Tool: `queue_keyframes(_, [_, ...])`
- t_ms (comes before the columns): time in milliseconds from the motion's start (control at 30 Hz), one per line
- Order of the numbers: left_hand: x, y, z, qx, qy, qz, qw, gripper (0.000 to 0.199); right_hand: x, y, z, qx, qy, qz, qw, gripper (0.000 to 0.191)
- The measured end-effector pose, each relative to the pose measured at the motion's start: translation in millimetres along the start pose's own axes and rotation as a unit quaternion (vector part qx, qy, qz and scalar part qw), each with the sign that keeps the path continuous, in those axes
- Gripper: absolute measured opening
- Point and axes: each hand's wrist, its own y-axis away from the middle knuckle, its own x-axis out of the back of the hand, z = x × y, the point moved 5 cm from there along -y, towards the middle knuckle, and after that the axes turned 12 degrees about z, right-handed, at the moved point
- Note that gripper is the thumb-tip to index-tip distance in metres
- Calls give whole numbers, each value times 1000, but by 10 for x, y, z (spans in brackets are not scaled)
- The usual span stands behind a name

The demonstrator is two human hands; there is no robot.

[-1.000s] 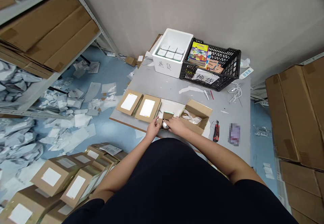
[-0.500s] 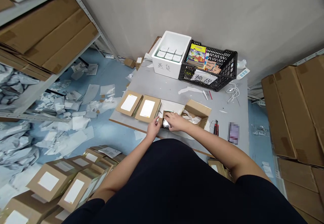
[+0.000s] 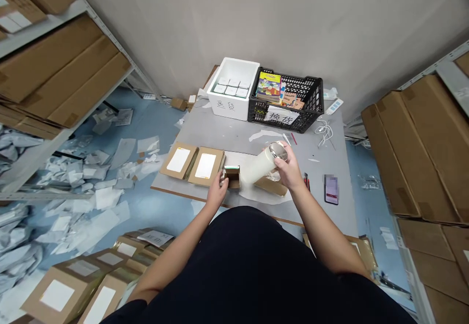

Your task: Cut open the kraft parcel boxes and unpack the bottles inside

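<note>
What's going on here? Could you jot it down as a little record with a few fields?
Right hand: grips a white bottle with a shiny metal cap, held tilted
Left hand: beside a small carton, open at the top
Surface: grey table
Also on it: two kraft boxes with white labels, white foam box, black plastic crate, utility knife, phone
</note>
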Motion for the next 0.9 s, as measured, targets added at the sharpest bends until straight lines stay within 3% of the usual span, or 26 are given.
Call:
queue_keyframes(133, [193,73,636,-162,-3,34,986,57,92,109,-99,-37,-78,61,994,56])
queue_keyframes(200, [150,168,1023,-224,21,-50,973,69,126,152,-136,-46,-98,81,991,53])
queue_keyframes(267, [21,288,1357,-242,46,-163,955,89,165,174,-170,-49,-118,102,987,48])
queue_keyframes(367, [-145,391,1666,-194,99,-215,952,92,249,172,-224,-49,-142,121,981,44])
queue_keyframes(467, [-305,483,1749,-85,212,-282,932,86,359,162,-263,-66,-141,88,984,51])
queue_keyframes(567, [-455,674,1778,29,334,-442,832,92,441,188,-258,-98,-137,14,986,63])
queue_keyframes(633, [-509,786,1808,66,368,-511,774,96,470,214,-248,-105,-151,-15,983,68])
queue_keyframes(667, [-528,803,1819,63,367,-511,775,96,478,225,-243,-104,-159,-18,982,68])
queue_keyframes(700, [-541,791,1825,45,353,-485,799,96,484,232,-240,-100,-165,-12,981,66])
queue_keyframes(800, [-517,672,1832,-55,246,-309,917,97,510,244,-249,-88,-160,30,983,53])
queue_keyframes(833, [-498,647,1837,-77,214,-258,939,97,522,248,-258,-87,-154,40,983,50])
queue_keyframes(900, [-501,649,1842,-72,214,-244,943,93,544,255,-283,-89,-146,39,985,50])
